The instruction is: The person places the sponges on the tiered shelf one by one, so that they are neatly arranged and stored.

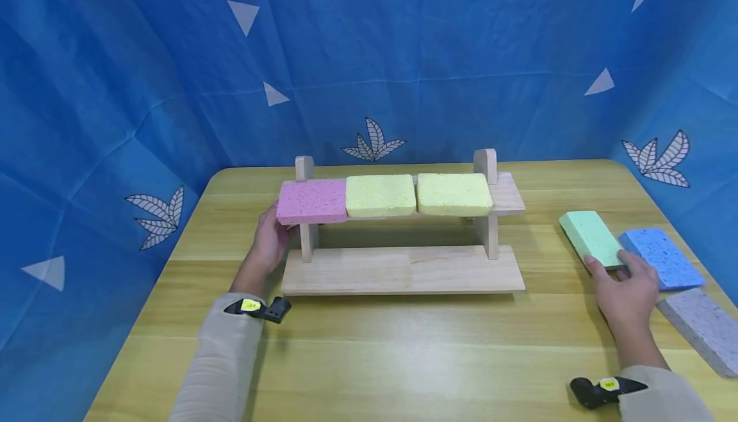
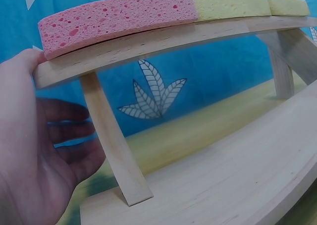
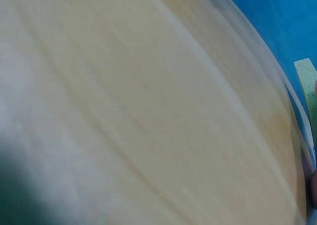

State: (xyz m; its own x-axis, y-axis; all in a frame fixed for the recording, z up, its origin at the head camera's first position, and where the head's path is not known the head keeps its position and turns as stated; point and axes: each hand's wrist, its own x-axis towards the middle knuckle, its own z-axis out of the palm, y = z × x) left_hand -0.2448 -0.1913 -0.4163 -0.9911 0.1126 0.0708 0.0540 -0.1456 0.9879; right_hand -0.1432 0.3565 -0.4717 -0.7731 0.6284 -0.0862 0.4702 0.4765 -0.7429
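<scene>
While the left hand [image 1: 271,239] grips the left end of a two-tier wooden rack [image 1: 486,236], the right hand [image 1: 628,291] pinches a mint-green sponge [image 1: 590,236] by its near end, on the right side of the bench [image 1: 415,358]. The left thumb lies against the end of the upper shelf [image 1: 507,193], close under the corner of a pink sponge [image 1: 311,201], and the other fingers curl below the plank beside the left upright [image 2: 114,136].

The pink sponge sits at the left end of the upper shelf, touching the first of two pale yellow sponges [image 1: 380,196]; a thin dark seam parts that pair, and a stretch of bare wood runs on to the right. The lower shelf [image 1: 403,270] shows only its pale boards.

The green sponge (its near corner is partly covered by the fingers) lies well apart from the rack; whether it is lifted or rests on the wood, I cannot tell. The right wrist view catches only a strip of it at the edge. Just beyond the right hand lies a blue sponge [image 1: 663,259], with a speckled grey sponge [image 1: 703,329] just beside it, nearer the person. A blue curtain [image 1: 346,38] printed with leaves and white triangles hangs behind.
</scene>
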